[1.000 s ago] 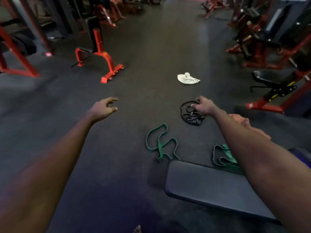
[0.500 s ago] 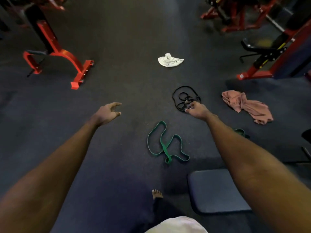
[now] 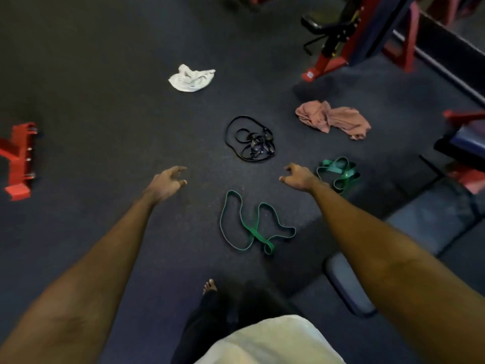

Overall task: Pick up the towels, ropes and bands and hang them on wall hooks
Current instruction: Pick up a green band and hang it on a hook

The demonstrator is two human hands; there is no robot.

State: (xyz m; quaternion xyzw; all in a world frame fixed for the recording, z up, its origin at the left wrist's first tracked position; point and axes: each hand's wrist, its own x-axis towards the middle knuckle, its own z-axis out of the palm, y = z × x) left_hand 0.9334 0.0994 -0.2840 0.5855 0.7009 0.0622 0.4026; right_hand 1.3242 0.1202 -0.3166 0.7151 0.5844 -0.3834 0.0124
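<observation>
Hands first: the left hand (image 3: 168,183) and right hand (image 3: 298,177) both reach forward over the floor (image 3: 105,101), fingers loosely curled and grasping nothing. Between the forearms, at six o'clock from the hands, lies a green band (image 3: 252,227), a flat loop flopped in curves with its long axis running roughly nine to three. It looks light, limp and stretchy, so pinching any one strand should lift the whole loop. Just past the right hand, at three o'clock, sits a second green band (image 3: 337,172), bunched on itself. At twelve o'clock, between and beyond both hands, is a black rope (image 3: 250,140), coiled and tangled; likely best gathered at the knotted middle so no loop trails. Farther on, at two o'clock, a pink towel (image 3: 333,119) lies crumpled, stretched ten to four; at eleven, farthest, a white towel (image 3: 191,78) is wadded up. Both look soft and easy to scoop anywhere. No hooks show.
</observation>
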